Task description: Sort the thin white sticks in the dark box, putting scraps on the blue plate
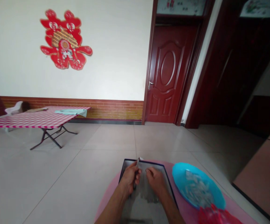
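Above an open, shallow box point(167, 174) with dark edges and a greyish inside, my left hand point(130, 176) is closed around a thin, pale, narrow piece point(138, 162) that sticks up past the fingers. A dark bit shows below that hand; its kind is unclear. To its right, my right hand point(155, 178) is curled with the fingertips pressed together, apart from the left hand. Whatever it pinches, if anything, is too small to make out. Greyish strips point(147, 194) lie in the box between my forearms.
Beside the box on a pink round table point(109, 199) stands a blue basin point(178, 177) with many small clear-wrapped pieces. A red plastic bag point(216, 215) lies in front of it. Across the floor is a folding table point(41, 119) with a checked cover; a red door point(166, 74) is beyond.
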### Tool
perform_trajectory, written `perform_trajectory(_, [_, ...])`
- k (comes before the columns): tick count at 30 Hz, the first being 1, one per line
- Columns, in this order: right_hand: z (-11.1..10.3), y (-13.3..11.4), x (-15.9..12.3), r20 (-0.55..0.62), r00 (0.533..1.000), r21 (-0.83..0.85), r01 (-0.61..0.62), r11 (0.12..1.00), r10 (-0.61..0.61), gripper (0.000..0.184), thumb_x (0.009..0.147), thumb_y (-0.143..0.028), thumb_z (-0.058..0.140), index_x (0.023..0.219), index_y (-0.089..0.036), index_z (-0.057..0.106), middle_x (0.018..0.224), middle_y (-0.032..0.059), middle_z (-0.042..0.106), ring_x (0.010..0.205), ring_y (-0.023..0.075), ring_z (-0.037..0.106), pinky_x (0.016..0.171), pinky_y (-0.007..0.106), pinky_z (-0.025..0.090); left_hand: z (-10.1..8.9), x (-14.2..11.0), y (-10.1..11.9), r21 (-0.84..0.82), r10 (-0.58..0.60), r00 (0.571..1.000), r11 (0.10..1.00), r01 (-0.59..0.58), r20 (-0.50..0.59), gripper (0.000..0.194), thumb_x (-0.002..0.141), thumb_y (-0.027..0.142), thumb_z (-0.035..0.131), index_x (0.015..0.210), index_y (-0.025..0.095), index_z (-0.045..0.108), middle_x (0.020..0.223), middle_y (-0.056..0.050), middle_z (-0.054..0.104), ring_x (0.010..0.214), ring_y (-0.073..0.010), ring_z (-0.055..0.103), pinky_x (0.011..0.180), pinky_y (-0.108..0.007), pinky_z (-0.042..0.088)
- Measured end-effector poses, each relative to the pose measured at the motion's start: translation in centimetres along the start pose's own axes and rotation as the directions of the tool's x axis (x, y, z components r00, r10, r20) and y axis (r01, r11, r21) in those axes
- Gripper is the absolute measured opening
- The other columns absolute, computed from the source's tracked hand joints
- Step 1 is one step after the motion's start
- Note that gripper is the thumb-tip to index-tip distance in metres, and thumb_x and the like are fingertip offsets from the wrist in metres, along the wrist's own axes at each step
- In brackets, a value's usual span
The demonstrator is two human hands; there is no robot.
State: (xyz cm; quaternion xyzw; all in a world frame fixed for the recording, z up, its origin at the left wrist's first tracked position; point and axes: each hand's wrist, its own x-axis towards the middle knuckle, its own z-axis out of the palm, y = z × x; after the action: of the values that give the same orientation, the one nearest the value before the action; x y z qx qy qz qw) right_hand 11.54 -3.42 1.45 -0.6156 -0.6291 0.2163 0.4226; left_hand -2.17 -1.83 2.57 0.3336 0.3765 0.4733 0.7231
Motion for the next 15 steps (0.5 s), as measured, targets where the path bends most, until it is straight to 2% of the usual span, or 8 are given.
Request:
perform_trajectory(3, [0.41,0.18,-0.23,-0.004,0.995,-0.135,0.097,0.986,-0.098,0.032,0.08,-0.027,0.038,0.087,-0.017,0.068,0.088,0.01,0.072,0.084,0.0212,0.064,0.078,0.031,0.045,0.11,-0.37,0.2,0.048,-0.012,0.999,0.999,0.009,0.045,0.044,0.066,0.031,0.063,0.108,0.017,0.058,0.058,0.009,0.047,0.036,-0.0016,0.03,0.033,-0.014,0.015])
perform_trajectory(7, [0.83,0.32,-0.49,0.002,0.99,-0.229,0.136,0.964,-0.139,0.036,0.082,-0.017,0.036,0.104,-0.014,0.065,0.101,0.0117,0.07,0.095,0.0203,0.063,0.086,0.03,0.044,0.18,-0.4,0.05,0.097,-0.004,0.999,0.995,0.001,0.035,0.049,0.064,0.029,0.063,0.111,0.015,0.058,0.059,0.008,0.049,0.038,-0.0028,0.034,0.034,-0.015,0.02])
perform_trajectory(12, [0.82,0.64,-0.44,0.037,0.986,-0.249,0.165,0.954,-0.161,0.032,0.081,-0.011,0.038,0.095,-0.015,0.067,0.095,0.011,0.07,0.093,0.0205,0.062,0.086,0.032,0.043,0.21,-0.11,-0.37,0.18,0.054,0.995,0.983,-0.038,-0.088,0.042,0.06,0.024,0.062,0.1,0.013,0.06,0.06,0.006,0.052,0.041,-0.0043,0.038,0.036,-0.016,0.024])
perform_trajectory(15, [0.7,0.46,-0.63,0.029,0.99,-0.268,0.141,0.953,-0.138,0.031,0.082,-0.011,0.039,0.092,-0.014,0.067,0.092,0.0111,0.069,0.09,0.021,0.062,0.084,0.033,0.043,-0.11,-0.12,-0.64,0.212,0.06,0.994,0.976,-0.039,-0.092,0.04,0.063,0.028,0.061,0.101,0.014,0.059,0.059,0.008,0.049,0.038,-0.0037,0.034,0.035,-0.016,0.02])
